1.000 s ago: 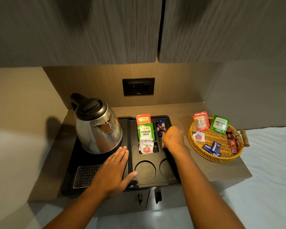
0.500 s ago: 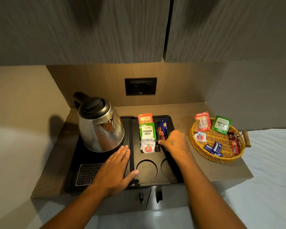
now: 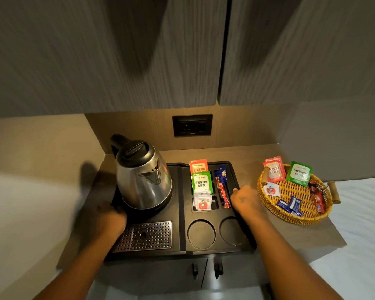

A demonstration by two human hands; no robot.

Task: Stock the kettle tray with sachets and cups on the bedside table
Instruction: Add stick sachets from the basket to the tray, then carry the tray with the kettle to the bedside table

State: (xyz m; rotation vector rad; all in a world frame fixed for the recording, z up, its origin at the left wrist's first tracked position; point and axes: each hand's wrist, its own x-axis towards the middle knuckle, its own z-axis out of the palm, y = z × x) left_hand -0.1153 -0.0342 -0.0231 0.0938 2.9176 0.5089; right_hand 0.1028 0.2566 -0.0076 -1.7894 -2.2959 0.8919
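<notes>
The black kettle tray (image 3: 204,251) sits on the bedside table with a steel kettle (image 3: 143,176) on its left half. Its compartments hold an orange sachet (image 3: 198,166), a green sachet (image 3: 201,182), a white sachet (image 3: 202,201), a blue stick (image 3: 222,175) and red sticks (image 3: 222,193). Both round cup recesses (image 3: 201,233) are empty. My left hand (image 3: 108,217), blurred, is curled over the tray's left edge beside the kettle base. My right hand (image 3: 245,200) is curled over the tray's right rim.
A wicker basket (image 3: 290,219) to the right holds pink, green, white, blue and red sachets. A wall socket (image 3: 192,125) is behind the tray, and cabinet doors (image 3: 117,50) hang low overhead. White bedding (image 3: 359,213) lies at the right edge.
My left hand slid from lying flat on the tray's middle to its left edge. My right hand left the sachet compartment and moved to the right rim.
</notes>
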